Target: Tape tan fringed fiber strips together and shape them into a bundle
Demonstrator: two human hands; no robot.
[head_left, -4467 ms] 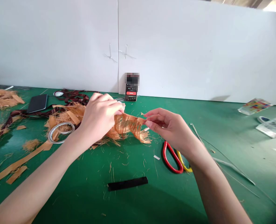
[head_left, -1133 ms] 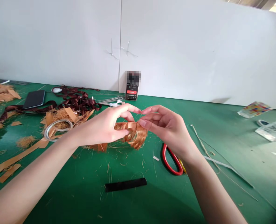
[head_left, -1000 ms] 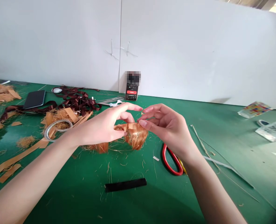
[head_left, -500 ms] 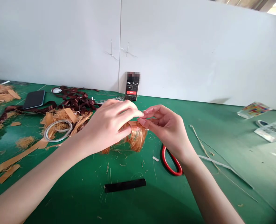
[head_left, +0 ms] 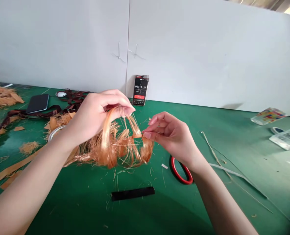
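Observation:
A loose bundle of orange fringed fibre (head_left: pixel 113 150) hangs between my hands, its glossy strands spread into a ragged arch. My left hand (head_left: pixel 101 109) is shut on the top of the bundle, lifting it above the green mat (head_left: pixel 140 209). My right hand (head_left: pixel 170 137) pinches the bundle's right end between thumb and fingertips. The strands hide part of a tape roll (head_left: pixel 55 133) behind my left forearm.
Red-handled scissors (head_left: pixel 180 171) lie beyond my right hand, and a black strip (head_left: pixel 132 193) lies nearer me. A phone timer (head_left: pixel 140 90) leans on the white wall. Dark ribbon (head_left: pixel 72 98), fibre piles (head_left: pixel 0 101), a black tablet (head_left: pixel 38 103) and plastic packets (head_left: pixel 268 115) lie around.
My left hand has risen and moved away from my right, pulling the compact bundle open into a wide, loose arch. The phone screen now faces the view more clearly.

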